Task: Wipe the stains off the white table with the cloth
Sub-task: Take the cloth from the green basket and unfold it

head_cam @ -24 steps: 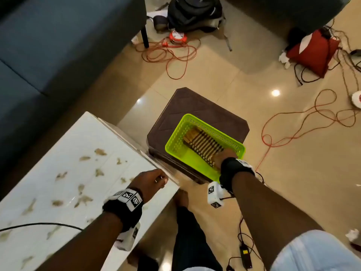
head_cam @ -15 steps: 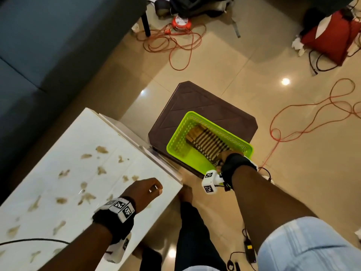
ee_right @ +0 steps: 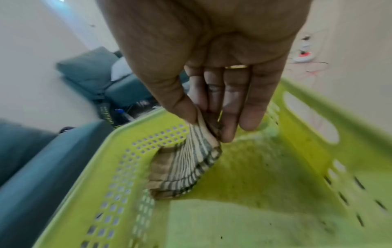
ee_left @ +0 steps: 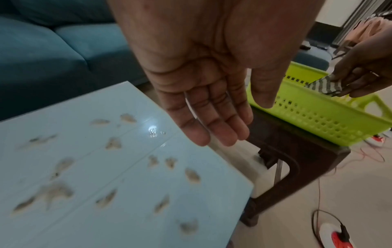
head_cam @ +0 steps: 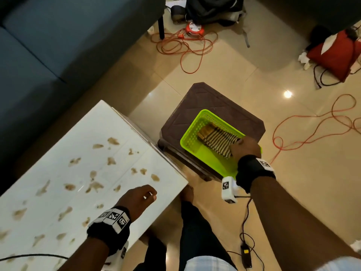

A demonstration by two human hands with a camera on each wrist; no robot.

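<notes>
A striped folded cloth (head_cam: 218, 140) lies in a lime-green basket (head_cam: 192, 138) on a brown stool. My right hand (head_cam: 244, 148) pinches the cloth's near end between thumb and fingers; the right wrist view shows that end of the cloth (ee_right: 191, 161) raised off the basket (ee_right: 244, 209) floor. The white table (head_cam: 58, 192) at lower left carries several brown stains (head_cam: 93, 186). My left hand (head_cam: 140, 198) hovers over the table's right corner, holding nothing, its fingers (ee_left: 214, 127) relaxed above the table (ee_left: 106, 193). The pinched cloth (ee_left: 322, 84) also shows there.
The brown stool (head_cam: 211, 106) stands just right of the table. A dark blue sofa (head_cam: 48, 45) runs along the left. Orange cables (head_cam: 312, 130), a black bag (head_cam: 213, 8) and a red cushion (head_cam: 338, 53) lie on the tiled floor. My legs (head_cam: 195, 231) are below.
My right hand has closed on the cloth's near end and lifted it a little inside the basket. The left hand stays over the table corner.
</notes>
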